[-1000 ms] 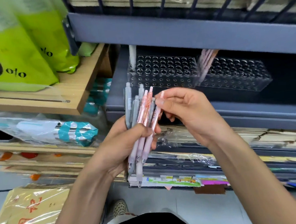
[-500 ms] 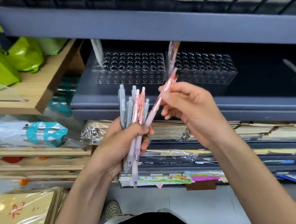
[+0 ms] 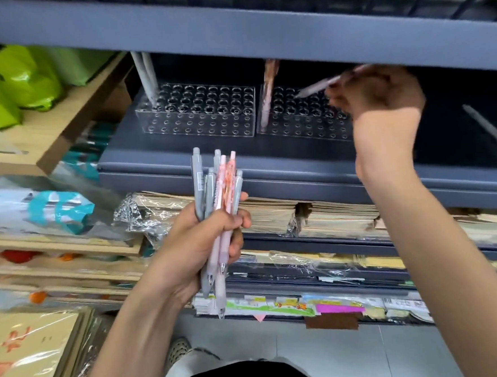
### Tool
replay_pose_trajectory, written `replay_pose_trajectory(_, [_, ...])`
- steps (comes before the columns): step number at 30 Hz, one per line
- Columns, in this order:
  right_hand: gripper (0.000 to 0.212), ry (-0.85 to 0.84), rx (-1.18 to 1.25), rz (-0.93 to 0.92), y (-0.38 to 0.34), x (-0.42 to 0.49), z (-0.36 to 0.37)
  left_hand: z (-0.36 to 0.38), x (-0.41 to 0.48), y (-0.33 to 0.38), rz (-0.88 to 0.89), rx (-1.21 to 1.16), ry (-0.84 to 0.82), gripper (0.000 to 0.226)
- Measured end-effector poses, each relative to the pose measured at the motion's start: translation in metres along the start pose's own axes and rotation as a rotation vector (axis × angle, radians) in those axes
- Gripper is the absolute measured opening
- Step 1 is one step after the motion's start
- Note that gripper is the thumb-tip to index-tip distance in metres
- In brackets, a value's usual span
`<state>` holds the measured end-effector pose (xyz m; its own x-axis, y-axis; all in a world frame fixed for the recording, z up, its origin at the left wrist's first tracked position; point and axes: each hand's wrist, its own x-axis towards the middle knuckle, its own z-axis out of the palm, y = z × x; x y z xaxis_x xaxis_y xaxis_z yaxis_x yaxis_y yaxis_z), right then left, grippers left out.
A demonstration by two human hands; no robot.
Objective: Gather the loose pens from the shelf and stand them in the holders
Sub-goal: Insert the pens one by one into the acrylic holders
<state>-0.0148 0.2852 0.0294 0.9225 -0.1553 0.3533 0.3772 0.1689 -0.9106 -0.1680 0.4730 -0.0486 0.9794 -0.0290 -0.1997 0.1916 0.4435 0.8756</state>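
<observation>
The left hand (image 3: 198, 244) grips a bundle of pens (image 3: 217, 184), grey and pink, upright in its curled fingers, below and in front of the grey shelf (image 3: 180, 160). The right hand (image 3: 379, 93), blurred, reaches under the upper shelf and pinches a pale pen (image 3: 318, 85), tilted with its tip just over the holes of the right holder (image 3: 304, 119). The left holder (image 3: 195, 115) stands just beside it. A loose pen (image 3: 490, 130) lies on the shelf, to the right of the right hand.

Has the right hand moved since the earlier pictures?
Yes. The right hand has left the pen bundle in the left hand and gone up and forward to the right-hand holder, carrying one pen whose tip now points at its holes.
</observation>
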Motion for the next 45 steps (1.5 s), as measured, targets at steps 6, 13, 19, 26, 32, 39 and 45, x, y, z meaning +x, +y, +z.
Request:
replay_pose_trajectory(6, [0.029, -0.048, -0.331, -0.041, 0.010, 0.035, 0.019, -0.002, -0.010, 0.003, 0.057, 0.022, 0.022, 0.042])
replay_pose_trajectory(13, [0.029, -0.210, -0.751, -0.222, 0.017, 0.041, 0.037, -0.009, -0.024, 0.006, 0.097, 0.047, 0.023, 0.011])
replay_pose_trajectory(19, [0.023, -0.301, -0.881, -0.211, 0.031, 0.054, 0.043, -0.011, -0.029, 0.009, 0.086, 0.009, 0.081, 0.012])
replay_pose_trajectory(26, [0.023, -0.338, -1.035, -0.120, 0.036, 0.057, 0.049, -0.018, -0.032, 0.011, 0.071, 0.016, 0.073, 0.018])
replay_pose_trajectory(32, [0.035, -0.382, -1.100, -0.022, 0.026, 0.055, 0.051, -0.020, -0.029, 0.011, 0.065, 0.019, 0.071, 0.019])
replay_pose_trajectory(39, [0.014, -0.265, -0.770, -0.099, 0.000, -0.002, 0.040, -0.016, -0.025, 0.015, 0.039, 0.023, 0.072, 0.021])
replay_pose_trajectory(45, [0.012, -0.833, -0.498, 0.192, -0.006, -0.073, 0.028, -0.005, -0.017, 0.016, 0.019, 0.019, 0.057, 0.022])
